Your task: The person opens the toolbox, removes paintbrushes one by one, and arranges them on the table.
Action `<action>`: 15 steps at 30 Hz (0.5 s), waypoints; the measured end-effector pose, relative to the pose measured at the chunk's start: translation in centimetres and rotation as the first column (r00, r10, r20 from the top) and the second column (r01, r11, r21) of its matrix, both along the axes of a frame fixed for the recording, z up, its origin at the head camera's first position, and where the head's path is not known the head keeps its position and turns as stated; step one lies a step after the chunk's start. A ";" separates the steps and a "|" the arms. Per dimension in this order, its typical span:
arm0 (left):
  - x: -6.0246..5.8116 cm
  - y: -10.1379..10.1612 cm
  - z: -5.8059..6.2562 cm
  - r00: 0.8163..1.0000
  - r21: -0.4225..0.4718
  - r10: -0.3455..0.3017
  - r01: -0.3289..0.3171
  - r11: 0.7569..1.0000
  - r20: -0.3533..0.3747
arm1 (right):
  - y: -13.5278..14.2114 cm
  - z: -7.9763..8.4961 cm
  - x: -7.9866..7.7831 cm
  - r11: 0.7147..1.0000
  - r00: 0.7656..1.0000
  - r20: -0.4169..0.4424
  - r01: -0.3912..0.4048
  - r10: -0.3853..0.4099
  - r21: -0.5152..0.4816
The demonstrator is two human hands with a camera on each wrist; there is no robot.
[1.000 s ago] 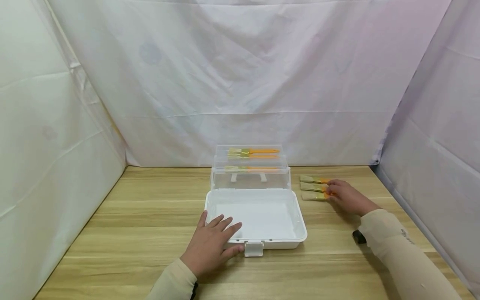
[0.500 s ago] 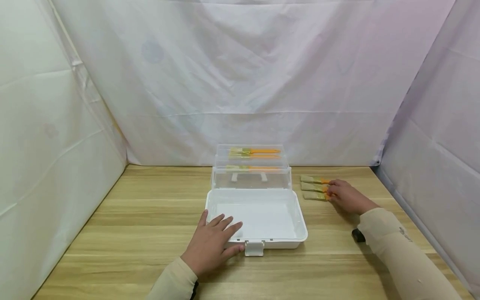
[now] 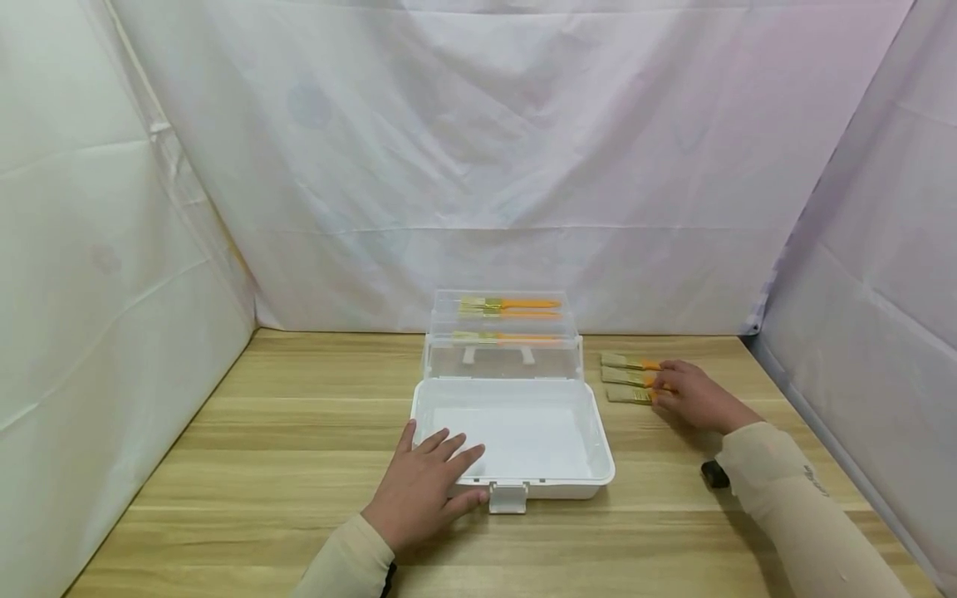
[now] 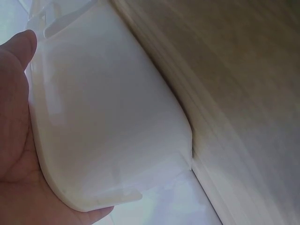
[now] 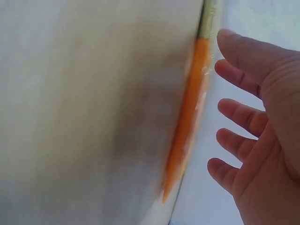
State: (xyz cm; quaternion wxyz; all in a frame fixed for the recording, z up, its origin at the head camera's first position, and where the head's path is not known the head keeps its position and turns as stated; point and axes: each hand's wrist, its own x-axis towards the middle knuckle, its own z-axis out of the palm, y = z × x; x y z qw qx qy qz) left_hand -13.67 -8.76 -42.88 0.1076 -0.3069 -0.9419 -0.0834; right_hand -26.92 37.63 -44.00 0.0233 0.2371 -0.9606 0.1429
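My left hand [image 3: 424,490] rests with fingers spread over the front left corner of a white plastic box [image 3: 557,491]. In the left wrist view its palm and thumb lie along the rim [image 4: 44,164]. Three flat paintbrushes [image 3: 630,396] with orange handles and pale bristles lie side by side on the table, right of the box. Over their handles is my right hand [image 3: 699,400], its fingers loosely bent. The right wrist view has an orange brush handle [image 5: 187,112] on the table, with the thumb and fingertips apart from it.
Clear trays [image 3: 441,320] stand raised behind the box, holding several orange-handled paintbrushes [image 3: 529,304]. A white latch [image 3: 507,498] hangs at the box front. White cloth [image 3: 493,166] encloses the wooden table [image 3: 299,432] at the back and sides.
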 end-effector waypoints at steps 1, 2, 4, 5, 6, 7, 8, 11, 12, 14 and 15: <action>0.0 0.0 0.0 1.000 0.001 0.001 -0.001 1.000 -0.001 | -0.2 0.3 0.0 1.000 1.000 0.000 0.002 -0.002 -0.012; 0.0 0.0 0.0 1.000 0.002 0.002 -0.002 1.000 -0.001 | -0.4 0.6 0.1 1.000 1.000 -0.001 0.003 -0.003 -0.022; 0.0 0.0 -0.1 1.000 0.006 0.005 -0.005 1.000 0.001 | -0.8 1.3 0.1 0.999 1.000 -0.007 -0.004 0.003 -0.035; 0.0 0.0 -0.1 1.000 0.007 0.006 -0.006 1.000 0.003 | -1.1 1.7 0.1 0.999 1.000 -0.006 -0.005 0.005 -0.043; 0.0 0.0 -0.1 1.000 0.008 0.006 -0.007 1.000 0.006 | -1.3 2.0 0.1 0.998 1.000 0.004 0.001 -0.001 -0.056; 0.0 0.0 -0.1 1.000 0.009 0.007 -0.007 1.000 0.009 | -1.6 2.3 0.2 0.998 1.000 0.007 0.001 -0.001 -0.060; 0.0 0.0 -0.1 1.000 0.009 0.006 -0.006 1.000 0.012 | -1.9 2.7 0.2 0.998 1.000 0.012 0.001 0.000 -0.062; 0.0 0.0 -0.1 1.000 0.009 0.004 -0.004 1.000 0.017 | -2.9 3.7 0.3 0.997 1.000 0.014 -0.010 0.011 -0.075; 0.0 0.0 -0.1 1.000 0.009 0.003 -0.003 1.000 0.018 | -3.3 4.1 0.3 0.997 1.000 0.011 -0.013 0.014 -0.076; 0.0 0.0 0.0 1.000 0.008 0.003 -0.003 1.000 0.018 | -4.1 4.8 0.3 0.997 1.000 -0.004 -0.025 0.025 -0.072; 0.0 0.0 0.0 1.000 0.008 0.003 -0.003 1.000 0.017 | -4.4 5.2 0.4 0.997 0.999 -0.014 -0.031 0.030 -0.072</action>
